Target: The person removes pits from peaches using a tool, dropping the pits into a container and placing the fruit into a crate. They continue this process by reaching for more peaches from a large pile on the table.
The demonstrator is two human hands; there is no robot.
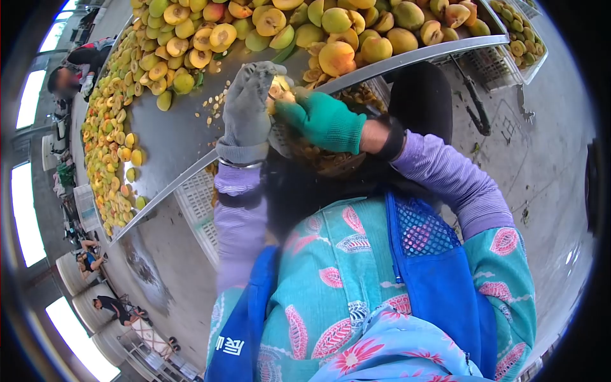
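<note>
My left hand, in a grey glove, is closed around a cut yellow peach above the edge of the metal table. My right hand, in a green glove, is closed with its fingertips at the peach's cut face. A thin dark curved edge shows against the flesh, but I cannot make out what the right fingers hold. Small pale pieces lie scattered on the table beside my left hand. Just beyond both hands, whole and halved peaches are heaped.
The metal table has a raised rim and carries a long pile of fruit. White plastic crates stand below it, one with cut pieces under my hands. Another crate of fruit is at the upper right. Other people are at the left.
</note>
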